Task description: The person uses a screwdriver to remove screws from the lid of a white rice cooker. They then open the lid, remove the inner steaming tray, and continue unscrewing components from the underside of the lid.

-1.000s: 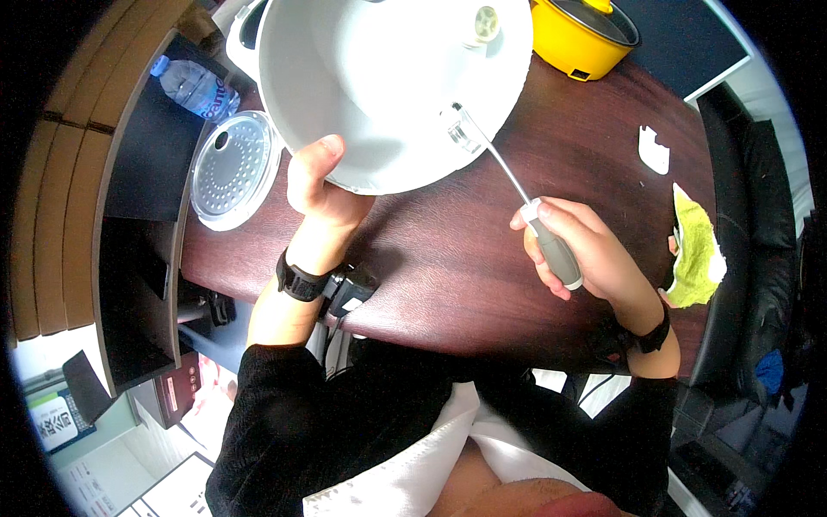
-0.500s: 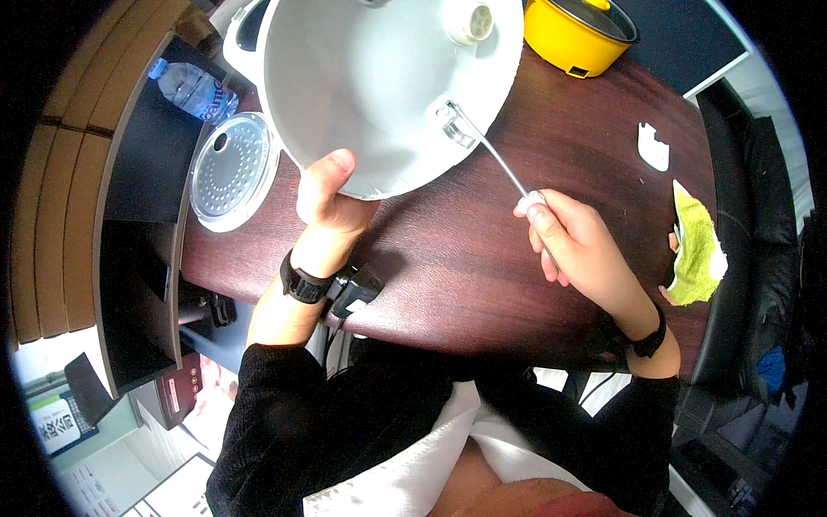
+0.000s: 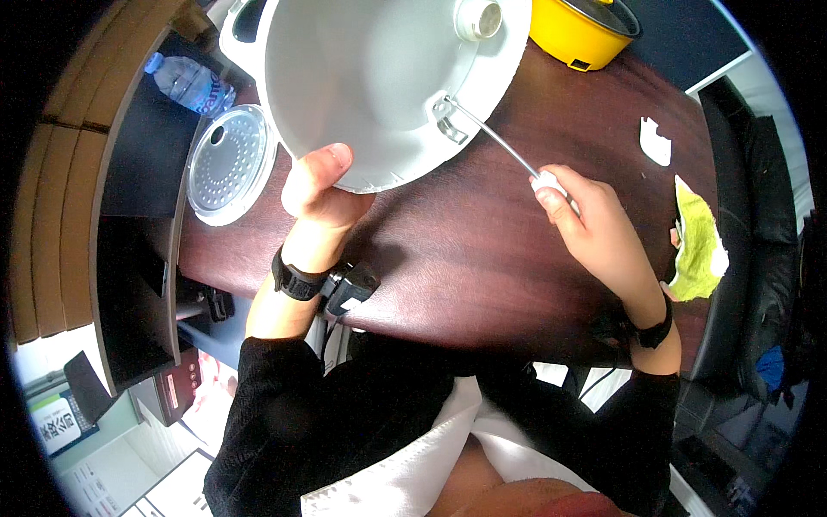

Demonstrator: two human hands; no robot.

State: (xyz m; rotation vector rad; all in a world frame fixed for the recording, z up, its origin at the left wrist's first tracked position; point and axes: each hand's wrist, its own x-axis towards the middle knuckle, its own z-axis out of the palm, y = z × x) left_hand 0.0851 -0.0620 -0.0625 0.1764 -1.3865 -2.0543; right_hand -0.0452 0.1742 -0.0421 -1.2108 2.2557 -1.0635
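Observation:
My left hand (image 3: 320,185) grips the near rim of a large white plastic shell (image 3: 370,95), thumb over the edge and the other fingers hidden beneath. The shell is tilted so its hollow inside faces me, and a loop handle sticks out at its left. My right hand (image 3: 594,211) is closed round the white handle of a screwdriver (image 3: 500,140). Its long metal shaft slants up and left, and the tip meets a small metal bracket (image 3: 448,121) on the shell's inner wall. A round white fitting (image 3: 479,19) stands farther up inside the shell.
A perforated clear lid (image 3: 231,168) and a water bottle (image 3: 191,84) are at the left. A yellow pot (image 3: 577,39) stands at the far right of the brown table (image 3: 482,267). White scrap (image 3: 655,142) and a yellow-green cloth-like piece (image 3: 699,246) lie right. A black box-shaped device (image 3: 351,289) sits by my left wrist.
My right hand has shifted slightly right and up, and its grip on the screwdriver handle has turned. The shell has moved a little upward with my left hand.

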